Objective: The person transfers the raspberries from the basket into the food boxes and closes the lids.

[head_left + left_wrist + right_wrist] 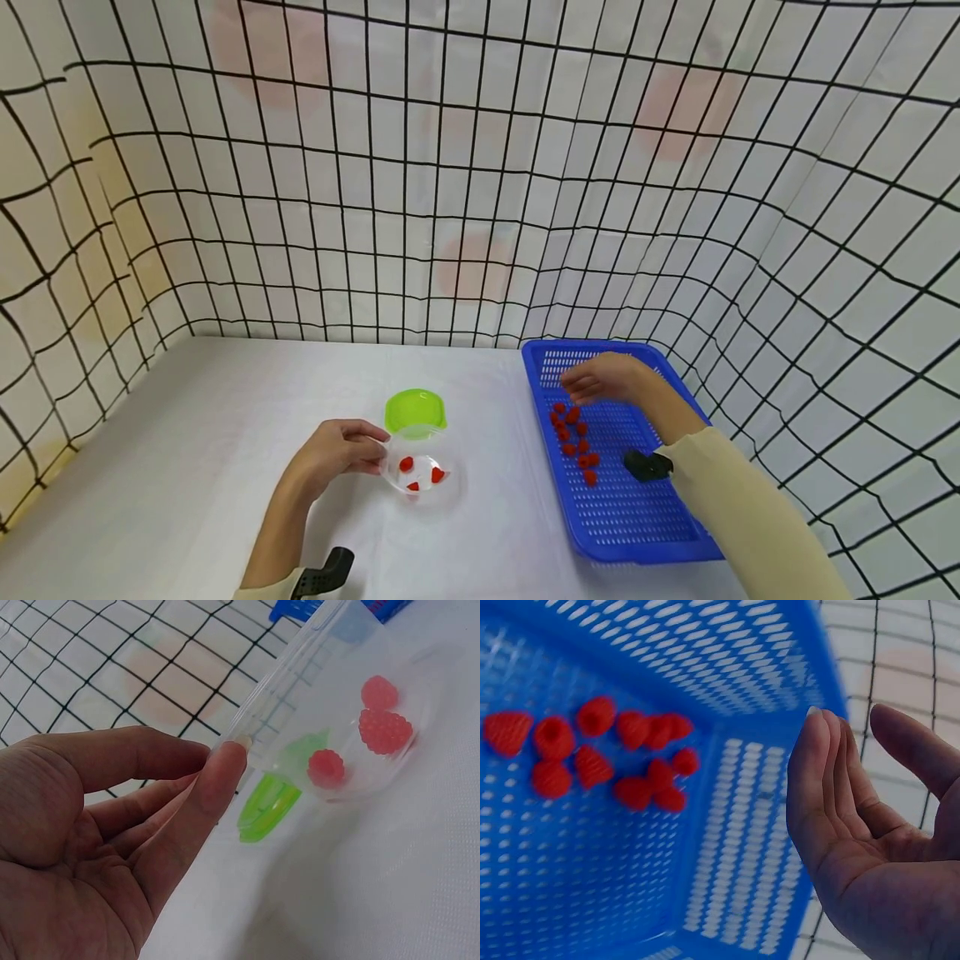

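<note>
My left hand (341,454) pinches the rim of a clear plastic tub (450,492) between thumb and fingers. Inside the tub lie three raspberries (385,732), seen through its wall in the left wrist view. Over the blue basket (611,552) is my right hand (606,379), its fingers loosely bent with a gap to the thumb and nothing between them. Several red raspberries (553,738) lie on the basket floor, mostly along its left side in the head view. A green lid (415,410) sits on the table just behind the tub.
White cloth covers the table (217,433). A black wire grid (405,179) with white sheeting behind it encloses the back and both sides. The basket's raised walls stand at the right, close to the grid.
</note>
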Tool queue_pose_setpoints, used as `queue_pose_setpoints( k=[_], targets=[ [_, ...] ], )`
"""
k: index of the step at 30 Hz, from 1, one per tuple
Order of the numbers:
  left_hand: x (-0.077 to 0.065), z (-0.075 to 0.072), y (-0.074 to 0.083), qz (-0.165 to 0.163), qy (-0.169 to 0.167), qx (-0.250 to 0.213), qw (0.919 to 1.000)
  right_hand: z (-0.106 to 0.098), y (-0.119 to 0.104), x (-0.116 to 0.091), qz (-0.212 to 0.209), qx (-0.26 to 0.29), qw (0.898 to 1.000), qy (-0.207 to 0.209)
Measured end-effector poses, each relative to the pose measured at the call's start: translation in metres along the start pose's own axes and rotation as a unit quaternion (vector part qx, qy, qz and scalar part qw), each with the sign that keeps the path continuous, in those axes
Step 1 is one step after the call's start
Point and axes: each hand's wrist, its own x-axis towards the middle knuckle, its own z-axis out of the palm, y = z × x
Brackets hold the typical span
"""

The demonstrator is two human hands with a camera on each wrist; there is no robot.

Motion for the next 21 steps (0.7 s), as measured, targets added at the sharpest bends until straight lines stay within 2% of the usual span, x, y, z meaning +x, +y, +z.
queue_pose_setpoints(
  k=[10,21],
  targets=[
    [0.001,-0.001,0.000,-0.002,-0.003,0.004,1.0000,-0.013,0.046,0.001,0.056,0.035,0.997,0.037],
    [0.001,0.000,0.000,-0.007,0.003,0.001,1.0000,-0.013,0.075,0.004,0.085,0.071,0.991,0.073]
  ],
)
